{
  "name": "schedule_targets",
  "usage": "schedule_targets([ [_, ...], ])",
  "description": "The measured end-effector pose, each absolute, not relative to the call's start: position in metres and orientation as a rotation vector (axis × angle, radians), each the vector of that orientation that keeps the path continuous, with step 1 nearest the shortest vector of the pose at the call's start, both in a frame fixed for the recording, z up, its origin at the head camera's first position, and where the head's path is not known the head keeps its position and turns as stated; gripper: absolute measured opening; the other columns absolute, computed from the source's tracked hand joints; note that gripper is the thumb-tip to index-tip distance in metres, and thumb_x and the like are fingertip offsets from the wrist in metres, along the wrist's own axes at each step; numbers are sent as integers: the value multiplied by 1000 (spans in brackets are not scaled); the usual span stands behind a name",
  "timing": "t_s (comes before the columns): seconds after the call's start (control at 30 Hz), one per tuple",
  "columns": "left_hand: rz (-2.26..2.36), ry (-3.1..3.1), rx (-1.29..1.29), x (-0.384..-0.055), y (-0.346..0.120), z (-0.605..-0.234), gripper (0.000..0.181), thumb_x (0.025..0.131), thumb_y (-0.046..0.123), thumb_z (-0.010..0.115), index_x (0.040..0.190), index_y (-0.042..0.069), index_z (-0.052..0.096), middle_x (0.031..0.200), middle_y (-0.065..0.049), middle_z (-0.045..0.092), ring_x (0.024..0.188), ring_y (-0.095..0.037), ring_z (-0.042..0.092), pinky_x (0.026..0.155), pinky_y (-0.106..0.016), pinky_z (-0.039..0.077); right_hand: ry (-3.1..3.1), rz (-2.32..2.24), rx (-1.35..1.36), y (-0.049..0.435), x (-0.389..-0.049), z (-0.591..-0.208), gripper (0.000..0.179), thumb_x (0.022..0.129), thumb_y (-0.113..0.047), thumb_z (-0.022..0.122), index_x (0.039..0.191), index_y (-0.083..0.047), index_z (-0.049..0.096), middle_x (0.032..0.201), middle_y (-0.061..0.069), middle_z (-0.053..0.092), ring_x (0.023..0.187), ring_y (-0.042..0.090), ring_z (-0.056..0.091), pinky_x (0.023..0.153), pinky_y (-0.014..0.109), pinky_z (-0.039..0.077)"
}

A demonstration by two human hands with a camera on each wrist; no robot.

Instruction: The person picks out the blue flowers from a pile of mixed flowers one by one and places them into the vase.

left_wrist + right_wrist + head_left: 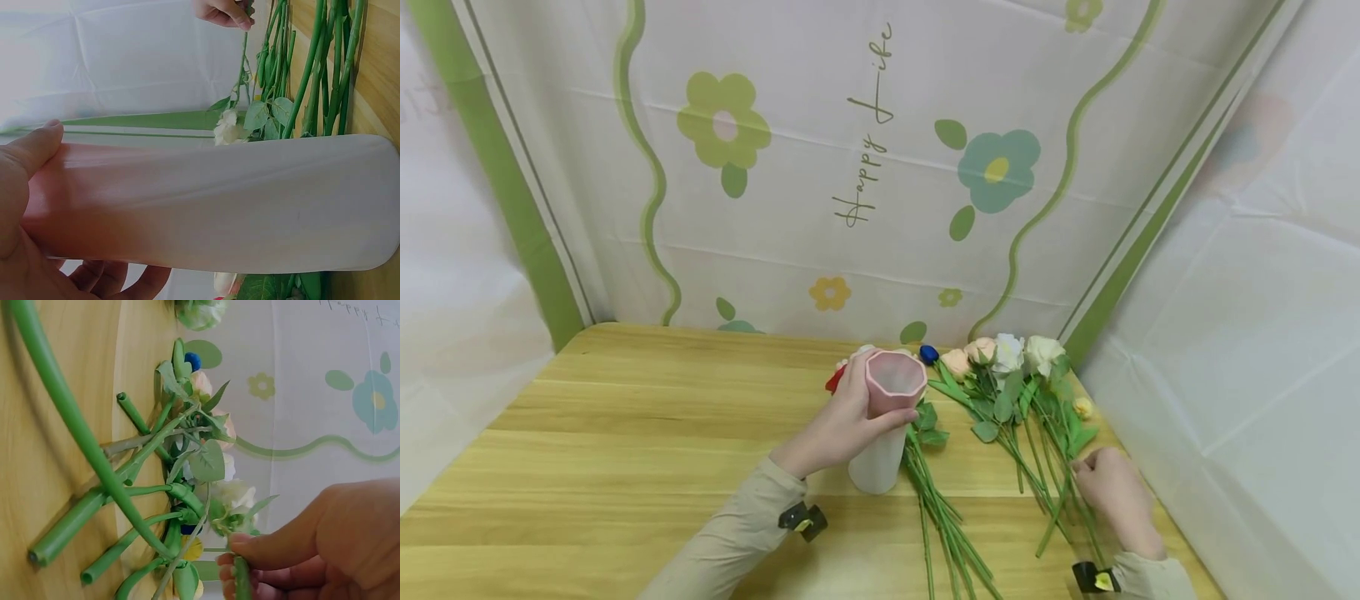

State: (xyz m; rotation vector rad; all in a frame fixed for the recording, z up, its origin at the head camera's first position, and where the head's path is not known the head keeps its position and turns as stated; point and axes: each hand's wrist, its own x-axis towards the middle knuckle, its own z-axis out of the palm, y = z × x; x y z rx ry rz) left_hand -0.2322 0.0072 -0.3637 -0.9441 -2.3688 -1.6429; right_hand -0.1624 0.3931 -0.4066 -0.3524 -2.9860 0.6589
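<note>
A tall vase (877, 458), pink at its faceted rim and fading to white below, is gripped near the top by my left hand (838, 425). In the left wrist view, the thumb lies along one side and the fingers wrap behind it. At the table's right side my right hand (1116, 496) pinches a green flower stem (242, 578) between thumb and fingers. From the left wrist view, that stem runs to a white rose (230, 128). Beside this hand lie peach roses (957, 364), a white flower (1008, 353), a blue tulip (928, 355) and a small yellow bloom (1083, 407).
Next to the vase lies another bunch of green stems (951, 533); a red flower (835, 379) shows behind the left hand. The wooden table (625, 450) meets a printed cloth (805, 192) at the back, with white cloth (1247, 375) along the right side.
</note>
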Motion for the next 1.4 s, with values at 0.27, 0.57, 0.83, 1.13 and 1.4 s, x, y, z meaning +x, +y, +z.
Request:
schedule_targets([
  [0.27,-1638,-2387,-937,-232,7,-363,87,84,39,79,146,9,25,134,-2,38,115,-17,45,91,-36,46,-2875,647,-414,386,-161,-401,39,99,-17,54,61,-11,52,51,-1,42,43,15,39,38,26,29],
  [0.57,-1644,-2379,-952,-231,6,-361,84,86,37,78,145,10,25,134,-2,38,115,-18,45,90,-37,47,-2719,699,-328,363,-158,-392,27,99,-14,57,100,11,67,64,6,58,47,18,49,39,30,38],
  [0.83,-1658,-2369,-949,-230,7,-360,85,85,37,79,145,9,26,133,-1,39,115,-18,45,89,-37,47,-2651,713,-241,337,-157,-387,22,97,-14,63,93,6,69,68,6,61,52,18,51,47,29,42],
  [1.13,-1642,-2362,-970,-233,5,-358,82,85,37,79,143,9,28,131,-3,39,115,-19,45,89,-36,48,-2661,825,-163,301,-155,-388,18,96,-14,66,93,4,70,70,6,62,55,16,53,47,27,44],
  [1.4,-1644,-2368,-974,-231,4,-357,81,85,37,79,142,10,28,131,-3,39,115,-18,45,90,-36,48,-2643,859,-41,266,-152,-393,12,92,-10,71,86,-1,71,66,0,60,53,13,52,48,27,45],
])
